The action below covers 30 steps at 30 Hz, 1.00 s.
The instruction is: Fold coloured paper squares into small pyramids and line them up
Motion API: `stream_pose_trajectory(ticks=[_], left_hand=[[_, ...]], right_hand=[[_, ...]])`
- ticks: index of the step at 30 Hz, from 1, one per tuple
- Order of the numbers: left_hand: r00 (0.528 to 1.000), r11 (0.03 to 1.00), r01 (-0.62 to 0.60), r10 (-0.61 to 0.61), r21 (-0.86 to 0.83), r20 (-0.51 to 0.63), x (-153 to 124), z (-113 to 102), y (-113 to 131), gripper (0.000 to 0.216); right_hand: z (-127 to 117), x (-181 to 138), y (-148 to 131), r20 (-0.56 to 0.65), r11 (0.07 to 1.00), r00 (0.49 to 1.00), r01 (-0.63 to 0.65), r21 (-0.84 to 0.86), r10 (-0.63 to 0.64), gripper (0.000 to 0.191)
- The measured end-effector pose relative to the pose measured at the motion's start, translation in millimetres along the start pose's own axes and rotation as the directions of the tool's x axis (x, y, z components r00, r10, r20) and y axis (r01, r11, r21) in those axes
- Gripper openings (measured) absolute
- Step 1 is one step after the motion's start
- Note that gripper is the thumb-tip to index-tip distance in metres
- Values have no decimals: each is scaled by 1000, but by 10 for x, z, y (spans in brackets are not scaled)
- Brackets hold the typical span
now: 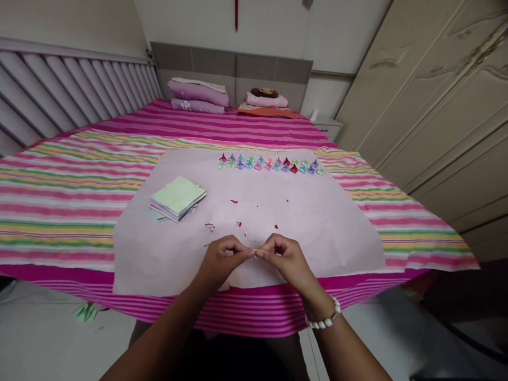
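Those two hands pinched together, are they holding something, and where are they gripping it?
Both hands, left hand and right hand, meet fingertip to fingertip, pinching something tiny. It is too small to identify.

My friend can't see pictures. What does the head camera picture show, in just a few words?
Two hands, left hand and right hand, pinch something tiny together over a pink paper sheet on a striped bed. A stack of paper squares lies to the left, and a row of small folded paper shapes lines the far edge.

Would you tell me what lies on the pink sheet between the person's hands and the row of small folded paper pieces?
In the head view, only a few tiny red paper scraps dot the pink sheet between the hands and the row of folded pieces; otherwise it is bare.
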<state>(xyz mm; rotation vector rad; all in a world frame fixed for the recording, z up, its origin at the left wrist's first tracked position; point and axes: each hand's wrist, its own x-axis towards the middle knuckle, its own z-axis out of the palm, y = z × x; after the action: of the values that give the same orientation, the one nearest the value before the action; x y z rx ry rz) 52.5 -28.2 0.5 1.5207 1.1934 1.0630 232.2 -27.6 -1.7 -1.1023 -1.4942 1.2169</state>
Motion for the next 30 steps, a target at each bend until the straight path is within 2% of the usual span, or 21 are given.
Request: stream_pose_trajectory(ticks=[2, 5, 10, 12, 14, 17, 19, 25, 30], left_hand=[[994, 986, 106, -101, -127, 48, 25, 3, 7, 22], [984, 959, 166, -146, -228, 103, 87, 29, -22, 24], [986, 982, 166, -168, -89, -16, 215, 85, -155, 35], [993, 994, 103, -105, -35, -54, 253, 83, -204, 30], [994, 999, -35, 38, 30, -98, 279, 62, -245, 20], [949, 944, -280, 299, 173, -101, 318, 9, -291, 5], [917, 893, -373, 396, 252, -45, 361, -26, -315, 5], [900, 841, -435, 421, 323, 114, 599, -86, -387, 13], [921, 873, -389, 370, 294, 120, 864, -118, -508, 16]], right_hand=[[-3, 47, 31, 18, 985, 995, -103, 140, 102, 27], [15, 125, 64, -3, 955, 985, -169, 242, 175, 30], [66, 259, 152, -57, 892, 951, -263, 368, 304, 31], [65, 321, 198, -61, 856, 931, -303, 419, 359, 31], [49, 385, 240, -48, 819, 915, -335, 466, 401, 31], [23, 473, 292, -35, 794, 905, -354, 495, 425, 31], [21, 523, 321, -32, 790, 902, -359, 497, 431, 32], [72, 693, 404, -17, 779, 897, -374, 504, 441, 29], [81, 904, 505, -83, 814, 903, -336, 474, 422, 27]])
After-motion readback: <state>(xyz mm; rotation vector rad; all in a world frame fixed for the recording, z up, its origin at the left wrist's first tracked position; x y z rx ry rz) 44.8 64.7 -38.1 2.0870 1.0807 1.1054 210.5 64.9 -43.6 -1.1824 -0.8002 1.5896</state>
